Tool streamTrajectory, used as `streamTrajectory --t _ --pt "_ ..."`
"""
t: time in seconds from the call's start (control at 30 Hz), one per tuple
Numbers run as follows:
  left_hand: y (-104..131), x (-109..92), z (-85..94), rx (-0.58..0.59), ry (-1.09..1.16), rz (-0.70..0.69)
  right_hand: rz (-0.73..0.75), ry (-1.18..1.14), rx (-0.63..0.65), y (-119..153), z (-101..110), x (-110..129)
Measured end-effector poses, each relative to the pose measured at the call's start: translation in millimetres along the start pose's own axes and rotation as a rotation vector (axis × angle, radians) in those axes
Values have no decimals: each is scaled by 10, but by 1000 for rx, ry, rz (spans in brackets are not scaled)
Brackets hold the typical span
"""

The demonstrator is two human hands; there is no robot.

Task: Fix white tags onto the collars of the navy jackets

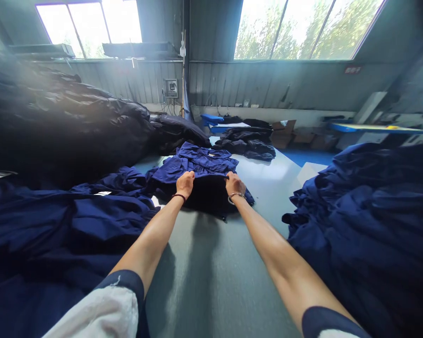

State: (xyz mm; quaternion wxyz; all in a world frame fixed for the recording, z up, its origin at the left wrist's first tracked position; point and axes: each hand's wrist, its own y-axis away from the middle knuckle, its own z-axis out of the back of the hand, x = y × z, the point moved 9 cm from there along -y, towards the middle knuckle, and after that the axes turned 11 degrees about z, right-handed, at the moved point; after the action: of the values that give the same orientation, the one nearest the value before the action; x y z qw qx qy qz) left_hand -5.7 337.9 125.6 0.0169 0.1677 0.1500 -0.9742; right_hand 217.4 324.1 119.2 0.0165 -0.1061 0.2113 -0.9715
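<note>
Your left hand (185,184) and right hand (235,184), spaced apart, grip the navy garment (197,164), likely to hold its edge taut.

From where I stand, the fingertips of the left hand (185,184) and right hand (235,184) curl out of sight at the edge of the navy garment (200,164). Its white label (211,155) is too small to read. Haze blurs the black pile (74,122), cut off at left. The red sign (353,70) is illegible.

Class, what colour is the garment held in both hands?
The garment is dark blue, seen best in the head view.
</note>
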Motion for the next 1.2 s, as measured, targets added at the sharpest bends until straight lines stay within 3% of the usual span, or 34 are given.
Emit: streamTrajectory --t 0.13,0.27,0.37,0.57,0.77,0.9,1.07,1.2 --pt "46 -15 -246 100 26 -76 60 -37 2 67 -132 -17" --pt "77 13 -404 145 -71 -159 128 10 110 149 -394 -29" --pt "46 29 -417 106 -167 -180 145 101 185 150 -496 -45" --pt "-69 184 -342 18 -165 -58 140 234 296 106 -531 -85" --pt "-117 289 -407 58 -224 -52 204 318 282 104 -522 -60" --pt "-160 312 -410 31 -255 -82 83 203 183 -62 -355 -229" --pt "-169 211 -281 -53 -218 -163 58 31 50 -346 42 -327" --pt "-181 102 -196 -57 -154 -221 -50 33 1 -330 310 -467"
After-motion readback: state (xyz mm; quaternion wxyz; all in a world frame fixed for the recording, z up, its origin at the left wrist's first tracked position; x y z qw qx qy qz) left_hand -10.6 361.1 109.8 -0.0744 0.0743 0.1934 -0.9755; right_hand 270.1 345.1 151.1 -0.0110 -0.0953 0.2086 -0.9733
